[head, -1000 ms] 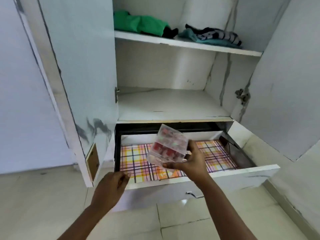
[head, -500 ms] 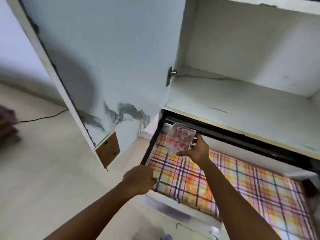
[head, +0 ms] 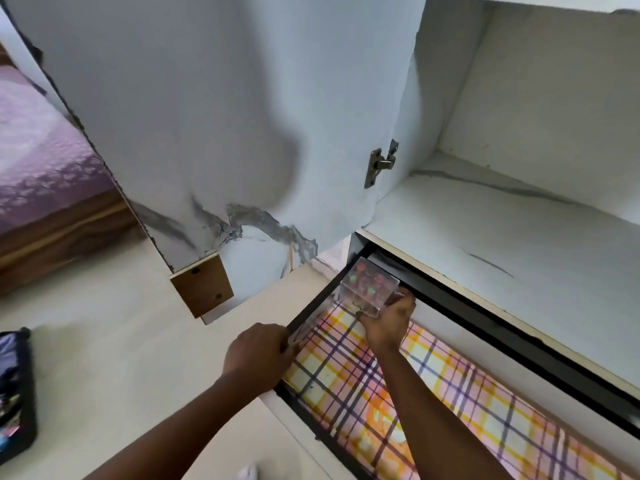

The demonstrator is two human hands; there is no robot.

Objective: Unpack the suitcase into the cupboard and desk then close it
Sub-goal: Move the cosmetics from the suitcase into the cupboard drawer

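Presently, findings run from the largest item down to the smallest.

Cupboard (head: 519, 220): stands open, its left door (head: 207, 116) swung wide; 1 bare shelf shows above the drawer.

Drawer (head: 346, 427): pulled out below that shelf; a plaid liner (head: 433, 393) in orange, yellow and purple covers its floor.

Suitcase (head: 14, 393): only 1 dark edge shows at the left margin of the view, on the floor, well apart from the drawer; whether it is empty cannot be told.

Left hand (head: 258, 358): fingers curled over the drawer's left edge near its front corner, gripping the rim; judged to be steadying the drawer.

Right hand (head: 386, 322): reaches into the drawer's back left corner and holds the clear box (head: 367, 289) from its near side, thumb and fingers closed round its lower right part; the far fingertips are hidden behind the box.

Clear box: a transparent compartmented case with red and green pieces inside, tilted, in the back left corner just under the black frame. Whether its base touches the liner cannot be told.

Step in hand: judged to be placing 1 unpacked item in the cupboard drawer.

Next move calls for: lowering the box flat onto the liner clear of the frame above, then loosening the fingers without tipping it.
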